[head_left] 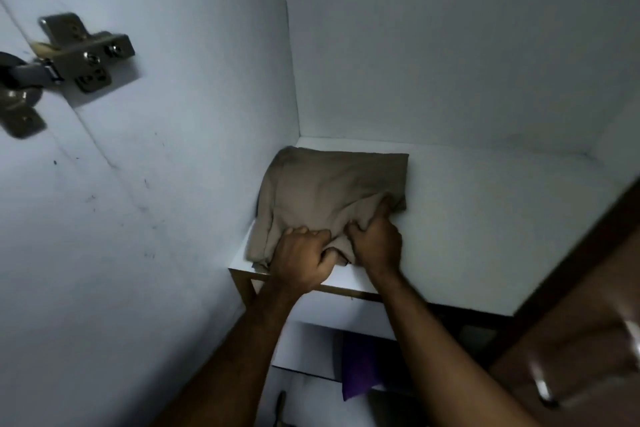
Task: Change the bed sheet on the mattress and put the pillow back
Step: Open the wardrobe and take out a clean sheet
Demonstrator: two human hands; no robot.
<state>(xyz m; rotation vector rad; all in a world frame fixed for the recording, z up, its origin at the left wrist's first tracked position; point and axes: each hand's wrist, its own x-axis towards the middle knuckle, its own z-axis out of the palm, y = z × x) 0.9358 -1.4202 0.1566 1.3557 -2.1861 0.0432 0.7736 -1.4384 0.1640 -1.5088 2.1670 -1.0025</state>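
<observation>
While both arms reach into the big white cupboard (450,45), the job looks to be at its fetching step; no bed, mattress or pillow shows, so I judge most of the task is yet to come; whether the cloth is being taken out or put away, I cannot tell for sure.

On the white shelf (467,236), the folded tan sheet (329,191) lies in the left back corner, close to the side wall; most of it lies beyond the fingertips, and its near edge is bunched up under them, close to the shelf's front lip; its long side seems to run from the back wall toward the person, and the loose, crumpled end points at the person.

The left hand (301,256) has its fingers curled round the near edge, with the thumb tucked below the cloth; the right hand (375,239) pinches a fold just beside it, fingers bent and close together, thumb on top; the two hands nearly touch.

If the sheet is coming out, the next move calls for a firm hold and a level pull over the front lip, so the folds do not spill open.

Below the wrists, a purple cloth (356,367) sits on a lower shelf; far left of the fingers, a metal hinge (83,52) is fixed to the side wall.
</observation>
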